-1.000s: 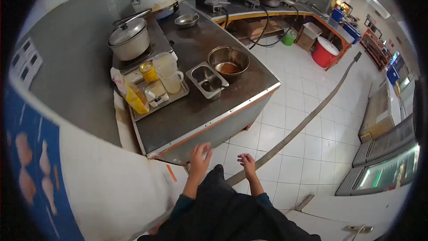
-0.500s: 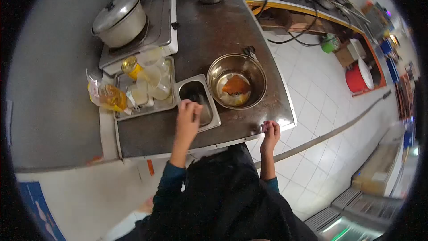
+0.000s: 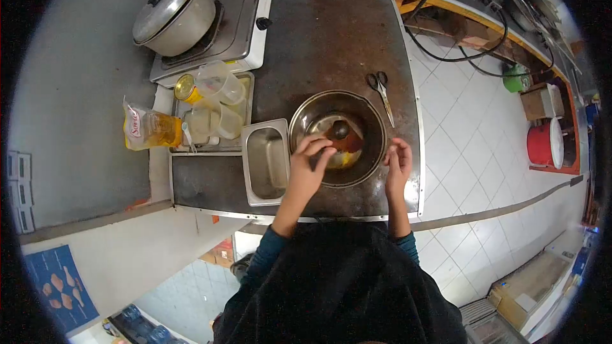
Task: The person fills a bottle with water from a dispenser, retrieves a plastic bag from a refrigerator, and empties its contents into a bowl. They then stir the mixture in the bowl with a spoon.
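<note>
Open: broad stretch of dark counter with pale metal edging [image 3: 331,32], between white-sided stove [image 3: 257,51] and right edge; patch at front-left corner, narrowing along front edge.

Obstacles: round shiny steel pot [image 3: 338,104], toward front-right corner, its mouth partly covered by left hand [image 3: 306,169]; rectangular steel pan [image 3: 266,169], close on its left; black-handled scissors [image 3: 383,94] and right hand [image 3: 398,162], both narrowing the right-edge strip.

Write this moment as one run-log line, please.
left hand: over metal bowl, grip unclear; right hand: near bowl, contact unclear; scissors: on counter; steel pan: left of bowl
</note>
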Tool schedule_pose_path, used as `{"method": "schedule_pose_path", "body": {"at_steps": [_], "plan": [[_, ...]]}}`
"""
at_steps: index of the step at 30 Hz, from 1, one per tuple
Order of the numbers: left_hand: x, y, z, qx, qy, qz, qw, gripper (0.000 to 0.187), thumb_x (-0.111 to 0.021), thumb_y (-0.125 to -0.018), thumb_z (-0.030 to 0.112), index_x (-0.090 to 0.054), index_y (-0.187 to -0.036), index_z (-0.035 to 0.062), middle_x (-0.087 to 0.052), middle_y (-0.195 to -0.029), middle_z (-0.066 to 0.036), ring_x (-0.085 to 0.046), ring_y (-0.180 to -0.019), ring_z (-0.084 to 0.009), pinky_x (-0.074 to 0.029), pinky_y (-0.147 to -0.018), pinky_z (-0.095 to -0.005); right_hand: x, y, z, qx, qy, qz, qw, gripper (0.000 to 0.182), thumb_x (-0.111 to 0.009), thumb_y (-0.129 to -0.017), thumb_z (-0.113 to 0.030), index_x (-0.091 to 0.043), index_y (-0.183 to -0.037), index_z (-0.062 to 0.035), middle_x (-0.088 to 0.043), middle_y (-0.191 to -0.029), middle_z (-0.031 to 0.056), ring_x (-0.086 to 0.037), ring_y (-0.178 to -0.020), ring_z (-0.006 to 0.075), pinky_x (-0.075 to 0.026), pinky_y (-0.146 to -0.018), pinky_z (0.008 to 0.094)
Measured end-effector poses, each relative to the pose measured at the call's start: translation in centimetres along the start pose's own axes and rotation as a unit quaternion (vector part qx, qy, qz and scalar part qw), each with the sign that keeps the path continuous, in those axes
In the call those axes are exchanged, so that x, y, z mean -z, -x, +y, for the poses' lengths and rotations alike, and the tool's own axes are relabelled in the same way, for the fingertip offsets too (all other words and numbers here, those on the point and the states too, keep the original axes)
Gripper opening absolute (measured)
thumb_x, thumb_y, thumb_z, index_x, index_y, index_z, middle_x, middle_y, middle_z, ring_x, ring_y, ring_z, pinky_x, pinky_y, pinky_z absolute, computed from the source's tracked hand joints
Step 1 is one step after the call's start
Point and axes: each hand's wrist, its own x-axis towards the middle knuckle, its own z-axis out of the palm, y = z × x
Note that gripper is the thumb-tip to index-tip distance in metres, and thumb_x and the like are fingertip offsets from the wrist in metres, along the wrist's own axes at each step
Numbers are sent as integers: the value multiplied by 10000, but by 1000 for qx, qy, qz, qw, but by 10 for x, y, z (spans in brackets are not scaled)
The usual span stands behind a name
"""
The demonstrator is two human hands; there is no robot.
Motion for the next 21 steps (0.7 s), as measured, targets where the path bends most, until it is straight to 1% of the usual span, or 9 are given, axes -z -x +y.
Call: {"method": "schedule_pose_path", "body": {"at_steps": [2, 3, 6, 7, 11, 14, 18, 19, 21], "plan": [[-10, 7, -4, -15, 4, -60, 998, 118, -628, -729, 30, -580, -833, 3, -561, -885, -109, -556, -838, -200, -438, -732, -277, -6, 1, -3, -10, -10, -20, 1000, 206, -499, -836, -55, -475, -1040, -40, -436, -758, -38, -396, -623, 32, -326, -544, 160], [-12, 15, -2, -12, 16, -70, 997, 116, -623, -725, 19, -577, -830, -1, -554, -894, -124, -557, -834, -218, -438, -729, -285, -8, 2, -5, -8, -6, -29, 1000, 215, -509, -827, -42, -475, -1039, -39, -433, -761, -40, -396, -627, 30, -326, -545, 158], [10, 25, 5, 8, -69, -157, 985, 110, -608, -730, 5, -574, -834, -3, -552, -902, -125, -559, -833, -230, -438, -725, -287, -4, 2, -6, -28, 15, -57, 998, 315, -552, -797, -12, -462, -1098, -23, -464, -831, -32, -427, -672, 26, -343, -564, 155], [15, 22, 2, 22, -61, -149, 987, 123, -601, -733, -1, -580, -854, 1, -550, -889, -126, -558, -839, -236, -438, -727, -292, -3, 1, -6, -33, 36, -64, 997, 338, -555, -798, -19, -456, -1122, -19, -475, -841, -27, -437, -675, 28, -351, -568, 157], [-4, 7, 5, -37, -32, -127, 991, 117, -597, -745, 14, -581, -861, 5, -539, -860, -124, -561, -837, -230, -445, -725, -290, 0, 5, -9, -86, 73, -67, 991, 423, -565, -800, -36, -427, -1199, -9, -513, -843, -10, -466, -659, 40, -374, -584, 162], [-3, 26, 0, -11, -35, -193, 981, 112, -578, -761, 4, -583, -873, 8, -537, -861, -124, -559, -839, -229, -442, -731, -283, 0, 4, -4, -85, 60, -60, 993, 433, -568, -800, -40, -428, -1209, -7, -517, -799, -13, -478, -642, 42, -380, -589, 160], [10, 12, 1, -10, -61, -160, 985, 131, -576, -757, -9, -586, -885, 15, -536, -870, -115, -562, -854, -240, -448, -735, -296, 5, 6, 0, -74, 84, -65, 992, 429, -566, -805, -44, -430, -1210, -7, -513, -791, -20, -499, -684, 48, -390, -605, 163], [3, 8, -1, -47, -83, -142, 985, 131, -570, -758, -16, -587, -884, 16, -536, -877, -106, -564, -848, -239, -452, -734, -300, 3, 6, -4, -76, 92, -63, 991, 429, -565, -805, -45, -431, -1210, -7, -510, -786, -22, -500, -688, 48, -392, -609, 163], [-3, 13, 1, -61, -33, -164, 984, 123, -577, -754, 6, -565, -875, -12, -522, -872, -120, -573, -810, -260, -461, -684, -314, -1, 6, -12, -87, 91, -58, 990, 427, -565, -806, -46, -432, -1210, -6, -503, -772, -26, -496, -680, 47, -392, -600, 165]]}}
